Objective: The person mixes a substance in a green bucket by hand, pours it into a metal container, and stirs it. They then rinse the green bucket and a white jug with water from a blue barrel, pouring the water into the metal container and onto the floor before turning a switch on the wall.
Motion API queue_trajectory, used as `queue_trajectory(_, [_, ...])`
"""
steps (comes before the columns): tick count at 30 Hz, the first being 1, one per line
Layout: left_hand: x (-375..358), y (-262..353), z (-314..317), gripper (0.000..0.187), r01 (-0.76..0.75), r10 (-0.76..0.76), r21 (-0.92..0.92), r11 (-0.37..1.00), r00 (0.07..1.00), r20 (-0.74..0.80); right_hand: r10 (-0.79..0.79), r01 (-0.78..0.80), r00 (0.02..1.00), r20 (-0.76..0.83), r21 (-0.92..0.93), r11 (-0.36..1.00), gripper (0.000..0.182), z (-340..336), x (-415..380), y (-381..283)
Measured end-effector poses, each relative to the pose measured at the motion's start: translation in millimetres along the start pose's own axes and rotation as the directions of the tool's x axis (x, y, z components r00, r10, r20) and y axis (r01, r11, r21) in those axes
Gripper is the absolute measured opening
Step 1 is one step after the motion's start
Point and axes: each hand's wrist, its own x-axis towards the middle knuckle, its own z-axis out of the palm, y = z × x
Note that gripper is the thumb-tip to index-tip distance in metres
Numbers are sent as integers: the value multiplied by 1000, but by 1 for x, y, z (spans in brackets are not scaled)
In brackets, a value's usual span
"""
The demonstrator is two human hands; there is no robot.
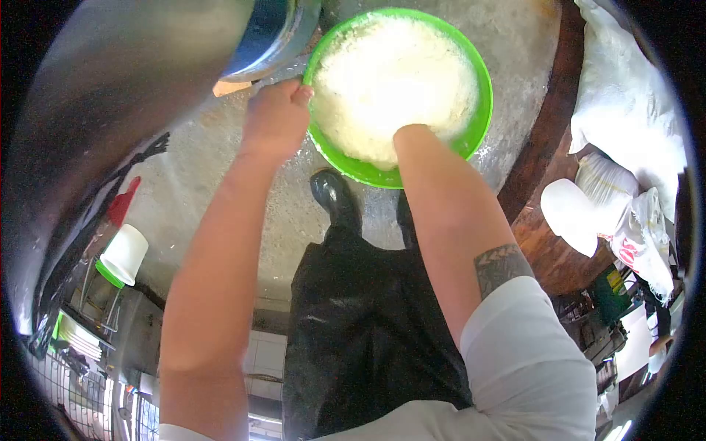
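A large round green basin (482, 110) is at the top centre, holding a heap of pale, crumbly, wet-looking material (390, 81). My left hand (281, 110) grips the basin's left rim, its fingers closed around the edge. My right arm reaches down into the basin near its front side. The right hand is sunk in the pale material from about the wrist, so its fingers are hidden.
A big metal vessel with blue inside (261, 37) stands at upper left. White sacks (629, 103) lie at right on a brown wooden surface (548, 228). A white container (125, 253) is at left. Black boots (337, 198) stand below the basin on the concrete floor.
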Motion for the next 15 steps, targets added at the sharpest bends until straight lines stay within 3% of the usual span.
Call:
queue_trajectory(3, [0, 8, -4, 33, 57, -55, -37, 998, 996, 76, -5, 6, 998, -59, 14, 1000, 43, 5, 1, 6])
queue_trajectory(5, [0, 7, 5, 32, 13, -9, 105, 994, 999, -37, -26, 30, 993, -118, 27, 999, 40, 2, -8, 10])
queue_trajectory(8, [-3, 5, 4, 33, 52, -50, 56, 997, 998, -33, -74, 99, 955, -287, 71, 993, 36, -8, -32, 15])
queue_trajectory(13, [5, -17, 5, 33, 11, -11, -149, 989, 1000, -1, -129, 247, 723, -678, 79, 966, 30, -35, -83, 14])
queue_trajectory(15, [7, -17, 3, 33, 21, -12, -202, 979, 999, 42, -123, 261, 673, -729, 79, 962, 30, -36, -81, 16])
